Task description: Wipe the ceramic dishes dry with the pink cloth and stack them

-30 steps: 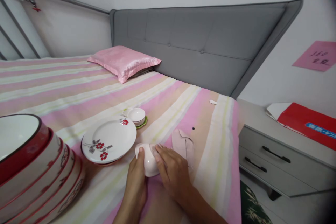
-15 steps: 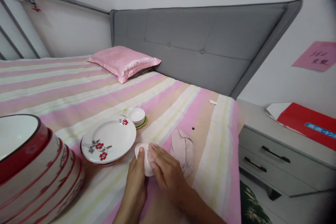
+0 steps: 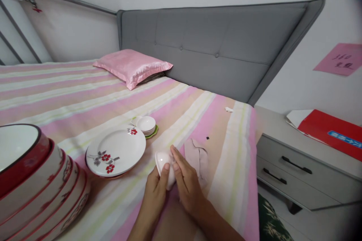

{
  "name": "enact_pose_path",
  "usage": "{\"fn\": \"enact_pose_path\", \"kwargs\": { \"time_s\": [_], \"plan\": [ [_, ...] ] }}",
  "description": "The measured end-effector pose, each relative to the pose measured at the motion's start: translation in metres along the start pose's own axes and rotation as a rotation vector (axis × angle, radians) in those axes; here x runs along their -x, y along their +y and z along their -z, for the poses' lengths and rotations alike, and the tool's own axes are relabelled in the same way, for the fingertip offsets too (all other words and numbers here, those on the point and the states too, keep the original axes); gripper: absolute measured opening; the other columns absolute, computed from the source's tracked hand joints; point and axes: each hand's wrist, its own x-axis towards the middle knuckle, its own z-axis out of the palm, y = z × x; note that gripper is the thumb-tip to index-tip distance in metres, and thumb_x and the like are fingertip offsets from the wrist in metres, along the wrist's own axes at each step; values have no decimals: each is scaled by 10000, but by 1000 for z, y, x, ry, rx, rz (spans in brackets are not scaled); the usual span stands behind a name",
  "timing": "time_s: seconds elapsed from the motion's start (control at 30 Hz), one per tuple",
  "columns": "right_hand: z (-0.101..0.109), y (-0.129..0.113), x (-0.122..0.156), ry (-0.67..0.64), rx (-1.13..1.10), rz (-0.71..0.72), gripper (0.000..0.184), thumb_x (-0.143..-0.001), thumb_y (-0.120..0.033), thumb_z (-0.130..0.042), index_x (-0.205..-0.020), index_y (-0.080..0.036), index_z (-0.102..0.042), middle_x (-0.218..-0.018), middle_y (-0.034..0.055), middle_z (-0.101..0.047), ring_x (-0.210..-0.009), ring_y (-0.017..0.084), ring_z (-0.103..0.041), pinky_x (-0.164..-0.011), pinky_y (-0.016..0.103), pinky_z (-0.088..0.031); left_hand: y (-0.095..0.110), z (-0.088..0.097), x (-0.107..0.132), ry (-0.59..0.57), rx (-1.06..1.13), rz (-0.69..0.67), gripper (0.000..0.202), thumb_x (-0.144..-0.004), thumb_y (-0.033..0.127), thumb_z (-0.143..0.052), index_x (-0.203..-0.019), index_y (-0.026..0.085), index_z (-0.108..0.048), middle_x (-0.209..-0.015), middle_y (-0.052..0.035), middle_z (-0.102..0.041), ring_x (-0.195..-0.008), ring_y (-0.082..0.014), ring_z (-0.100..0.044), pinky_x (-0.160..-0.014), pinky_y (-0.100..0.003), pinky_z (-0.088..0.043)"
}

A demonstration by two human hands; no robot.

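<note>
A small white bowl [image 3: 163,159], turned on its side, is held between my two hands above the bed. My left hand [image 3: 156,185] grips its left side, with the thumb across the glossy white surface. My right hand [image 3: 186,182] presses against its right side, fingers long and close together; whatever lies under that palm is hidden. Just right of my right hand, a pale pink folded cloth [image 3: 195,158] rests on the sheet. To the left lies a white plate [image 3: 120,152] with red flowers, on top of at least one more. Behind it sits a stack of little white dishes [image 3: 146,124] on a green leaf-shaped dish [image 3: 152,132].
Large red-and-white bowls [image 3: 42,192] are stacked high at the left front. A pink pillow [image 3: 132,66] lies by the grey headboard [image 3: 198,37]. On the right stands a drawer cabinet [image 3: 296,165] with a red packet [image 3: 330,130] on top. A white scrap [image 3: 229,109] lies near the bed's edge.
Both hands have shifted a little to the right with the small bowl, which is now turned more on edge. My right hand's fingers point more upward. The plates and cloth stay put.
</note>
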Motion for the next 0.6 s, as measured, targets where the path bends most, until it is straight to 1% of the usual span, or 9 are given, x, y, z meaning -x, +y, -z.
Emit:
{"fn": "enact_pose_path", "kwargs": {
  "time_s": [0.07, 0.13, 0.2, 0.27, 0.33, 0.4, 0.47, 0.53, 0.6],
  "plan": [
    [1, 1, 0, 55, -26, -10, 455, -978, -265, -317, -1431, -232, -329, -1461, 36, -392, -1347, 189, -366, -1123, 414, -331, 0, -1, 0, -73, -38, -34, 460, -869, 457, -487, -1106, 100, -654, -999, -94, -707, -905, -249, -609, -807, -300, -455],
    [1, 2, 0, 104, -43, -13, 460, -980, -267, -304, -1439, -231, -311, -1474, 37, -370, -1355, 193, -350, -1119, 418, -336, 0, -2, 1, -144, -36, -63, 422, -871, 428, -494, -1100, 118, -666, -1009, -88, -705, -949, -261, -602, -868, -324, -441],
    [1, 4, -1, 131, -50, -14, 464, -981, -269, -299, -1443, -225, -301, -1480, 45, -359, -1357, 197, -346, -1112, 418, -344, 1, -2, 1, -181, -10, -75, 394, -858, 399, -522, -1110, 133, -670, -1017, -91, -703, -1015, -283, -585, -924, -355, -419],
    [1, 5, -2, 145, -40, -10, 465, -980, -271, -301, -1441, -212, -307, -1475, 57, -367, -1355, 204, -349, -1113, 424, -340, 1, -2, 2, -184, 21, -65, 372, -835, 371, -558, -1101, 142, -682, -1018, -101, -701, -1057, -302, -567, -931, -365, -418],
    [1, 8, -3, 157, -17, -7, 462, -979, -270, -304, -1435, -203, -324, -1463, 62, -386, -1353, 208, -354, -1115, 432, -333, 1, -2, 1, -190, 57, -42, 333, -809, 334, -594, -1060, 146, -707, -1035, -104, -694, -1064, -303, -561, -917, -350, -426],
    [1, 10, -3, 168, 10, 5, 455, -977, -263, -306, -1427, -205, -342, -1451, 59, -405, -1350, 208, -358, -1113, 437, -335, 1, -3, 0, -211, 95, -10, 286, -769, 296, -637, -992, 143, -731, -1019, -95, -696, -1011, -290, -580, -883, -326, -442],
    [1, 10, -3, 166, 39, 42, 451, -975, -241, -308, -1423, -220, -350, -1444, 51, -415, -1348, 206, -361, -1109, 441, -343, 2, -4, -1, -213, 121, 17, 256, -719, 268, -676, -925, 130, -743, -924, -79, -708, -905, -266, -603, -812, -300, -463],
    [3, 8, -3, 138, 77, 108, 462, -969, -206, -311, -1429, -228, -336, -1448, 46, -410, -1356, 204, -346, -1111, 445, -343, 4, -5, -1, -172, 134, 20, 234, -690, 247, -685, -879, 121, -742, -826, -61, -709, -808, -239, -606, -745, -279, -472],
    [5, 3, -2, 66, 129, 207, 487, -955, -162, -318, -1438, -222, -315, -1455, 47, -400, -1371, 207, -318, -1117, 457, -335, 7, -4, -1, -99, 127, -7, 216, -670, 215, -677, -858, 125, -736, -803, -51, -710, -758, -220, -602, -730, -276, -475]
  ]
}}
